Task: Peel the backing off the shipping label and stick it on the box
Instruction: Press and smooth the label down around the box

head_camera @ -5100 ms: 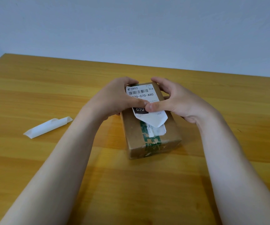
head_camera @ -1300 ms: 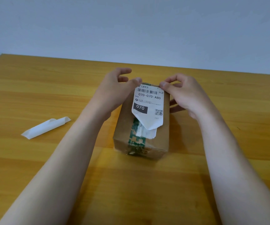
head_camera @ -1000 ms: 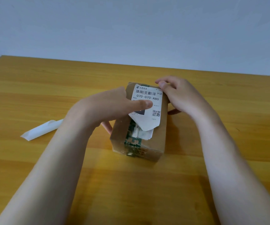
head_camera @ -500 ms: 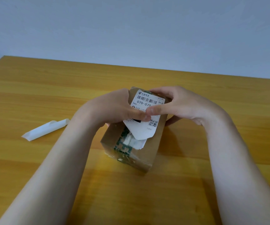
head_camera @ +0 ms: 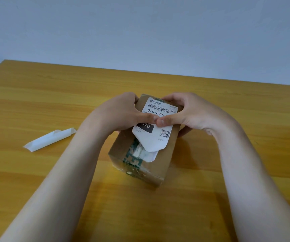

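Head view, nearest first: cardboard box (head_camera: 163, 159) on the wooden table (head_camera: 36, 102), taped end forward, thin limp shipping label (head_camera: 155, 138) on top, lower tip seemingly unstuck, peeled backing (head_camera: 50, 139) well apart to the left. Beyond, left hand (head_camera: 121, 112) and right hand (head_camera: 193, 110) curled round the box sides, thumbs pressing mid-label; likely creases easily, so smooth from thumbs toward tip.

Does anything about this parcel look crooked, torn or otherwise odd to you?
Yes. The shipping label has clipped lower corners rather than a square end, and beneath it a torn white scrap pokes out over the green tape on the box. A curled backing strip lies loose on the table.
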Demonstrator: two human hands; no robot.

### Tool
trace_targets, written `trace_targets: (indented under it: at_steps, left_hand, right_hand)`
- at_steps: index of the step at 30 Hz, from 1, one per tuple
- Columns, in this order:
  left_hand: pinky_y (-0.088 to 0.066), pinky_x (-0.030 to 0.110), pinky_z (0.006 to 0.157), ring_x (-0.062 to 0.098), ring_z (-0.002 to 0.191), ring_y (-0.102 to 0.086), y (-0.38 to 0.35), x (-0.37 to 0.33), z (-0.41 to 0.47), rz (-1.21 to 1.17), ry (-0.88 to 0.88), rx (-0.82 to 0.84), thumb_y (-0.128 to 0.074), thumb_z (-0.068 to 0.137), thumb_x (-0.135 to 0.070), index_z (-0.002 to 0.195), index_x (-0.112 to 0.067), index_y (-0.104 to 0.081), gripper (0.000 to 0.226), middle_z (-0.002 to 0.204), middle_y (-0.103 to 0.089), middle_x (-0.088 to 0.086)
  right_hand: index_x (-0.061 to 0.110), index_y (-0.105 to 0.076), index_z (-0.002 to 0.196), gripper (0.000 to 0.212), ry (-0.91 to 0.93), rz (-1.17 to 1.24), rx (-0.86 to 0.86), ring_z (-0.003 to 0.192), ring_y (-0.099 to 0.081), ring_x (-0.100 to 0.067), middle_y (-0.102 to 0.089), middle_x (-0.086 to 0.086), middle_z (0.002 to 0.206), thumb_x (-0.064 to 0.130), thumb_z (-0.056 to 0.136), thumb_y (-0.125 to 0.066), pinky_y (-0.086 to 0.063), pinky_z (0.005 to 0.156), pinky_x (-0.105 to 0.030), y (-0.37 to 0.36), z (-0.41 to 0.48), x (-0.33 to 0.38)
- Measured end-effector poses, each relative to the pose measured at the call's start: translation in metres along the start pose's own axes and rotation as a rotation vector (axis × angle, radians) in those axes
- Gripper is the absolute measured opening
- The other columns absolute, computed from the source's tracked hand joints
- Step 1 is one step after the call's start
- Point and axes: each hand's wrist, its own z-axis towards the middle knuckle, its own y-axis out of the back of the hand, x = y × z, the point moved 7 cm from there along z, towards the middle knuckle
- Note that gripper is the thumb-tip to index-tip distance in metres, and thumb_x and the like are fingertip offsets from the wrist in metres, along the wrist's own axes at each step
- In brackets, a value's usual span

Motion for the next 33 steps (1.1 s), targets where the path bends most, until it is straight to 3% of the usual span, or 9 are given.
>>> trace_targets:
  at_steps: [7,13,17,25,29,33]
  left_hand:
    - [-0.064,0.044,0.074,0.023,0.085,-0.076,0.0005,0.0024,0.0036,0.07,-0.001,-0.052,-0.07,0.089,-0.062,0.111,-0.022,-0.055,0.048,0.095,-0.075,-0.002]
    - [-0.064,0.046,0.076,0.028,0.079,-0.078,0.0005,0.0017,0.0048,0.111,0.004,-0.084,-0.065,0.09,-0.064,0.105,-0.019,-0.056,0.048,0.091,-0.076,0.0]
    - [-0.06,0.039,0.066,0.027,0.073,-0.077,0.0008,0.0013,0.0045,0.163,0.004,-0.101,-0.061,0.092,-0.067,0.102,-0.019,-0.056,0.05,0.087,-0.075,-0.001]
    - [-0.065,0.047,0.076,0.03,0.067,-0.078,0.001,0.0021,0.0056,0.17,-0.001,-0.124,-0.056,0.095,-0.067,0.096,-0.019,-0.056,0.048,0.085,-0.076,0.001]
    - [-0.066,0.044,0.066,0.026,0.066,-0.076,0.002,0.0012,0.0055,0.164,-0.018,-0.152,-0.055,0.097,-0.064,0.096,-0.016,-0.057,0.048,0.085,-0.074,-0.001]
    - [-0.065,0.046,0.069,0.029,0.068,-0.076,0.0008,0.0004,0.0073,0.135,-0.043,-0.136,-0.052,0.1,-0.061,0.092,-0.016,-0.056,0.046,0.081,-0.073,-0.001]
  right_hand:
    - [0.025,-0.074,0.11,0.043,-0.006,-0.007,-0.032,0.095,-0.078,-0.018,-0.082,0.011,0.103,0.038,0.074,-0.094,-0.068,0.065,-0.053,0.0014,-0.0015,0.0021]
    - [0.022,-0.077,0.102,0.035,-0.016,-0.007,-0.05,0.092,-0.077,-0.018,-0.082,0.005,0.098,0.045,0.078,-0.09,-0.063,0.05,-0.04,0.0028,-0.0017,0.0015]
    - [0.02,-0.077,0.097,0.035,-0.017,0.003,-0.054,0.091,-0.076,-0.02,-0.081,0.003,0.095,0.047,0.078,-0.089,-0.059,0.047,-0.035,0.0021,-0.0016,0.0025]
    - [0.02,-0.077,0.084,0.029,-0.012,-0.031,-0.083,0.09,-0.077,-0.029,-0.081,-0.003,0.088,0.047,0.084,-0.087,-0.065,0.054,-0.058,0.0022,-0.0012,0.0045]
    - [0.02,-0.073,0.075,0.033,-0.019,-0.038,-0.106,0.076,-0.071,-0.025,-0.073,0.0,0.075,0.049,0.084,-0.085,-0.064,0.052,-0.058,0.0021,-0.0008,0.0053]
    - [0.013,-0.073,0.077,0.04,-0.037,-0.036,-0.123,0.076,-0.074,-0.03,-0.073,-0.004,0.074,0.051,0.084,-0.084,-0.063,0.054,-0.063,0.0017,-0.002,0.0061]
